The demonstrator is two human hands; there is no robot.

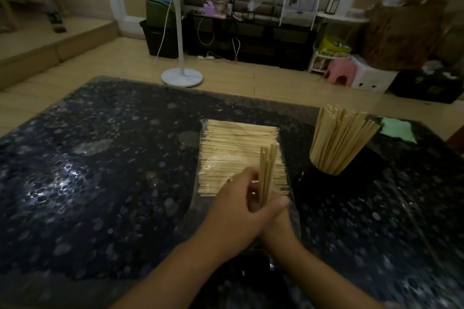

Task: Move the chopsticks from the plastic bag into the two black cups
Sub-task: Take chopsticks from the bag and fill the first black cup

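- Dark speckled table [100,170]: carries all task items.
- Plastic bag [241,158]: lies flat at table centre; the chopsticks inside run left to right, stacked in a block.
- Left hand [236,211]: fingers curled around a small bundle of chopsticks [267,173]; the bundle's long axis stands near upright, tips up and away from the person, over the bag's near right corner.
- Right hand [278,223]: mostly hidden behind the left hand; finger state cannot be told.
- Black cup [324,178]: right of the bag, filled with chopsticks fanning upward.
- Green cloth [399,130]: far right.
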